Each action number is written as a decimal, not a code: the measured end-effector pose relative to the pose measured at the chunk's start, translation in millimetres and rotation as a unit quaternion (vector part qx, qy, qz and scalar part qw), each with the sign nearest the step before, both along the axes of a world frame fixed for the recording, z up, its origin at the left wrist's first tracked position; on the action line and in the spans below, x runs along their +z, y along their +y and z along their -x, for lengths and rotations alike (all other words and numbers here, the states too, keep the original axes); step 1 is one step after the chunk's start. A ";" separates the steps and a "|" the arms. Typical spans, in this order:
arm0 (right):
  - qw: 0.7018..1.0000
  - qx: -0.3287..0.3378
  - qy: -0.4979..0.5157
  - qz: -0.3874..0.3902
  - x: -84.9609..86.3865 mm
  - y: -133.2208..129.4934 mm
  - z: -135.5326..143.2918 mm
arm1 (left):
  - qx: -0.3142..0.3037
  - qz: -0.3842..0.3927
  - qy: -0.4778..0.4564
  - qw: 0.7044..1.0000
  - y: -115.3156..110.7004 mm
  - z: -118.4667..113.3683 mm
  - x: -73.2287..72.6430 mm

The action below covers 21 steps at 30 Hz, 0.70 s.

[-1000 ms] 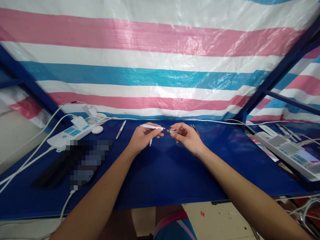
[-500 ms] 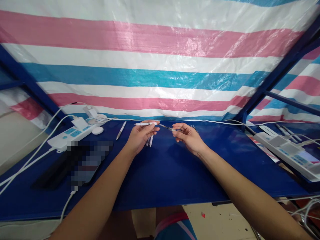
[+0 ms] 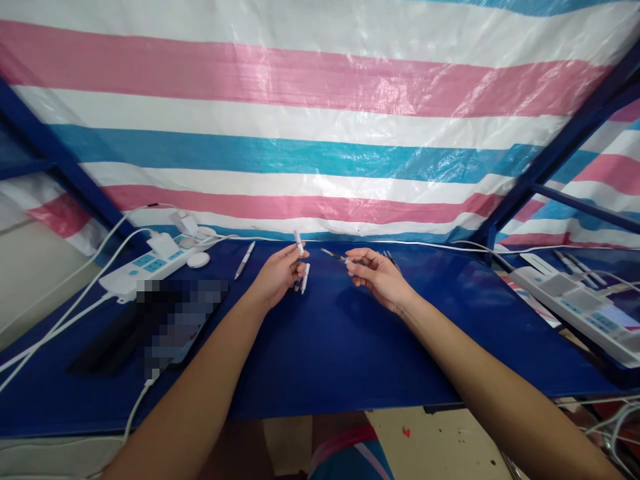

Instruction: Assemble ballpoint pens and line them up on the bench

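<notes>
My left hand [image 3: 275, 277] pinches a white pen barrel [image 3: 299, 241], which stands nearly upright and is slightly blurred. Between the thumb and fingers of my right hand [image 3: 379, 277] is a thin pen refill [image 3: 334, 255], its narrow end pointing left toward the barrel. A gap separates the two pieces. Several white pen parts [image 3: 305, 279] lie on the blue table just beyond my left fingers, partly covered by them. Behind my right hand some thin dark sticks [image 3: 389, 256] show, mostly hidden.
A whole white pen [image 3: 245, 261] lies left of my left hand. Further left are a power strip [image 3: 145, 267], a round white object [image 3: 198, 260] and a blurred-out dark device [image 3: 185, 327] with a cable. A grey-white organizer box [image 3: 580, 307] stands at the right. Striped sheeting hangs behind the table.
The white barrel in my left hand has swung from lying level to nearly upright. My right hand keeps the refill almost in the same place.
</notes>
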State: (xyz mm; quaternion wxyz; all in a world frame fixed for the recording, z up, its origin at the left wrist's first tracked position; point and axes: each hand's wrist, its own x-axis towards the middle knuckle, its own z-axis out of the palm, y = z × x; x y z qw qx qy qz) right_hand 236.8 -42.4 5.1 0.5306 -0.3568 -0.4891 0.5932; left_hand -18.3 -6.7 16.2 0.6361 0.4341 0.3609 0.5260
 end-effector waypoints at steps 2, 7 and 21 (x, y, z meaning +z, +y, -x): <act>1.000 0.001 0.005 0.004 -0.4 0.1 0.0 | -0.020 -0.002 0.069 0.997 -0.4 0.0 -4.8; 1.000 0.002 0.007 0.006 -0.1 0.8 -1.1 | -0.011 -0.054 0.214 0.975 -0.8 1.7 -9.6; 0.999 0.003 0.032 0.024 5.5 -2.0 -0.1 | 0.208 -0.158 0.229 0.938 15.8 30.0 -3.7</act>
